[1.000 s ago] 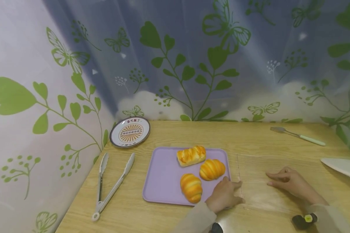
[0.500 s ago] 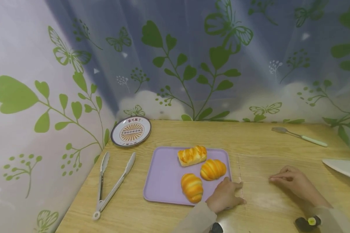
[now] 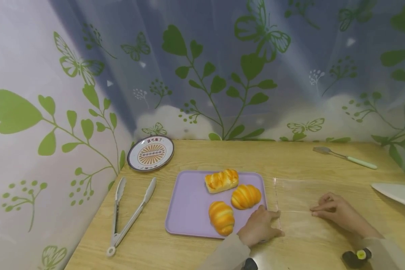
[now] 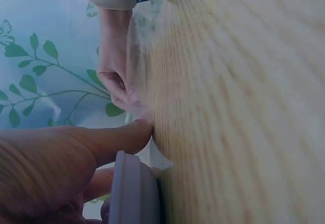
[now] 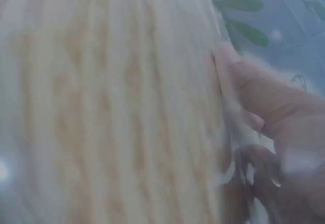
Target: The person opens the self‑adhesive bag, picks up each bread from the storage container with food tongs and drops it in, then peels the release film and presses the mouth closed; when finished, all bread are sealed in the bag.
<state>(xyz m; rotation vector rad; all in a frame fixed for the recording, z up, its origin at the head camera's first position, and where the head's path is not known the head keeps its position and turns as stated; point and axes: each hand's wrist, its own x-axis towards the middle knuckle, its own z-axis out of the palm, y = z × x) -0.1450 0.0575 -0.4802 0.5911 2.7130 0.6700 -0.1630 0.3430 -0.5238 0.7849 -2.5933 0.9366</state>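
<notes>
A clear plastic bag (image 3: 295, 197) lies flat on the table, right of a lilac tray (image 3: 189, 202). My right hand (image 3: 339, 213) pinches the bag's upper film between thumb and fingertips, and a faint crease runs from there toward the left hand. My left hand (image 3: 258, 227) reaches over the tray's right corner, thumb and index finger spread apart at the bag's left edge. In the left wrist view, its thumb (image 4: 122, 140) presses down by the film near the tray rim. On the tray sit one rectangular bread (image 3: 221, 180) and two croissant-shaped rolls (image 3: 245, 196).
Metal tongs (image 3: 129, 217) lie spread at the left, below a patterned plate (image 3: 150, 153) leaning at the back corner. A small green-handled spatula (image 3: 345, 157) lies at the back right. A white scoop-like utensil (image 3: 396, 193) is at the right edge.
My right thumb and fingertips have come together on the film and moved slightly right. The bag's left edge catches more light now. My left hand has stayed in place.
</notes>
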